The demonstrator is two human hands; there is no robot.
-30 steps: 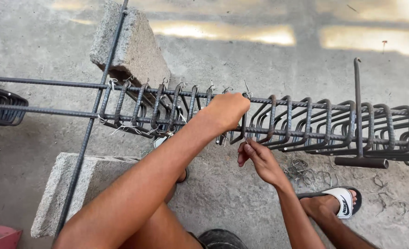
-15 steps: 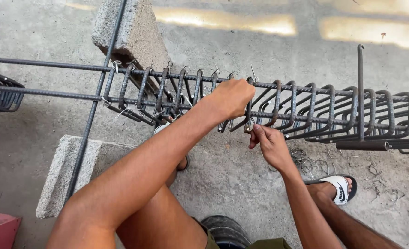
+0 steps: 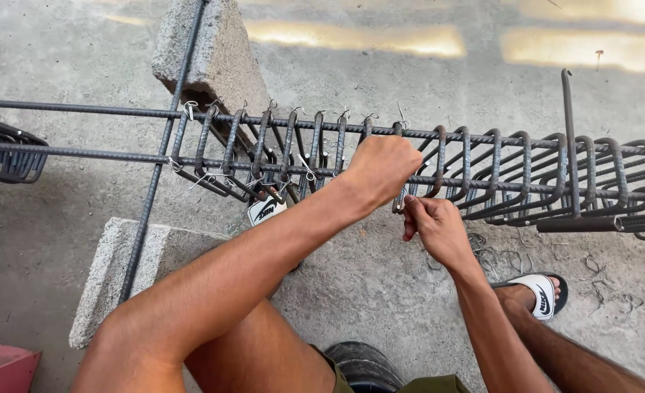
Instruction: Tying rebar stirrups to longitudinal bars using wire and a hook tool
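At the rebar cage, both hands' closed grips hold one stirrup.

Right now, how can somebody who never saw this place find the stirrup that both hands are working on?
Start at the long rebar cage lying across the concrete blocks. Follow its row of bent steel stirrups from the wire-tied ones on the left toward the middle. The stirrup sits where the left hand grips the bars and the right hand pinches just below: it divides tied loops from untied ones.
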